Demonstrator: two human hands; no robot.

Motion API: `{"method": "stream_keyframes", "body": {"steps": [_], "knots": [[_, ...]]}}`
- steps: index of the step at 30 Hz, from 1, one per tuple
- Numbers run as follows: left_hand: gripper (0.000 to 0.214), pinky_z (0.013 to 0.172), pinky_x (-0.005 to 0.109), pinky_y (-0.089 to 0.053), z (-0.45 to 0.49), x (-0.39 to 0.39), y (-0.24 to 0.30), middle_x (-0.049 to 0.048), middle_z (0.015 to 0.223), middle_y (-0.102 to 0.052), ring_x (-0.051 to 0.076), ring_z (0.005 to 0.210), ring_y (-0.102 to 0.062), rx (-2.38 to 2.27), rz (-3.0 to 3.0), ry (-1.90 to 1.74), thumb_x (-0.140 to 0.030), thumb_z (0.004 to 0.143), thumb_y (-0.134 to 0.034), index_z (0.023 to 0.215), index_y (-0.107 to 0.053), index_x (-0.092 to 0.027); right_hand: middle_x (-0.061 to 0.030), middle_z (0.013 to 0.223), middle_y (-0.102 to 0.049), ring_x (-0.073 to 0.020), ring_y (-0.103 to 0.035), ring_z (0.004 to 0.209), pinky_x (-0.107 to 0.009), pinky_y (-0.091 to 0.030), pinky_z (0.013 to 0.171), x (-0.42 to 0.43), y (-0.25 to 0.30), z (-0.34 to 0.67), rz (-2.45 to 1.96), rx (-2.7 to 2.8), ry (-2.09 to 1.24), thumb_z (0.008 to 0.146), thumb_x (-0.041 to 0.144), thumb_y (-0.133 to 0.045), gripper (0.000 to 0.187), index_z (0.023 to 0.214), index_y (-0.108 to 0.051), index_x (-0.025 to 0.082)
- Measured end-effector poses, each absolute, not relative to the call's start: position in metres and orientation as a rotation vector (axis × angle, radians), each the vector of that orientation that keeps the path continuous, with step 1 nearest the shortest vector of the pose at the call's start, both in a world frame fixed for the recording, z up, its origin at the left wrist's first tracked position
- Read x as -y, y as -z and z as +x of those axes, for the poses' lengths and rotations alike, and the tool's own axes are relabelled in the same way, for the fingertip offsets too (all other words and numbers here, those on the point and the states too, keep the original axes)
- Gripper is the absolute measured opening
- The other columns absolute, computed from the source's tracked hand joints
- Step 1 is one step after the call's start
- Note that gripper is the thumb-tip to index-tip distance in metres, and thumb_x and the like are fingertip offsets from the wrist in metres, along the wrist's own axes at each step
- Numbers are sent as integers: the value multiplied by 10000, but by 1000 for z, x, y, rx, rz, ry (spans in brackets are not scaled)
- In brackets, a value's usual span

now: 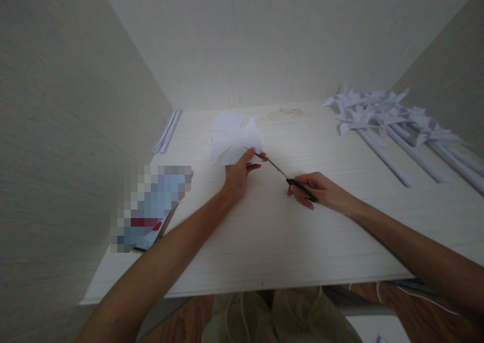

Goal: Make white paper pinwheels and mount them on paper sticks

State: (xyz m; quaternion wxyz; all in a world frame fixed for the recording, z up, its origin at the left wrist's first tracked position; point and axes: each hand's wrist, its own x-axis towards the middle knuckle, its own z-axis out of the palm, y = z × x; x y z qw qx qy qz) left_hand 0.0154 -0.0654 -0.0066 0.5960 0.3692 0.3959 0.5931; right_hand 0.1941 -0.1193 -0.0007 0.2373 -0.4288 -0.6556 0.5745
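Scissors (291, 182) at paper (236, 141), room between right hand (319, 185) and table's front edge (260, 289)

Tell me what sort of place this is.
Probably an indoor desk nook used for papercraft: walls enclose a pale table on three sides, the right hand holds scissors, the left hand holds white paper, and paper pinwheels lie clustered at the right.

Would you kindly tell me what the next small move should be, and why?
I'd probably shift the left grip clear of the scissors: held in the right grip, they appear to pass close beside the left thumb on the paper.
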Motion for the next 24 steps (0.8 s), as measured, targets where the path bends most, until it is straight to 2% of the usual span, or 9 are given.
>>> {"method": "stream_keyframes", "body": {"steps": [24], "knots": [[82, 496, 210, -425, 16, 66, 5, 22, 679, -632, 123, 598, -598, -946, 864, -1375, -225, 673, -562, 708, -557, -151, 68, 384, -411, -53, -346, 362, -223, -234, 417, 119, 4, 194, -1170, 1776, -1579, 803, 374, -448, 278, 732, -529, 118]]}}
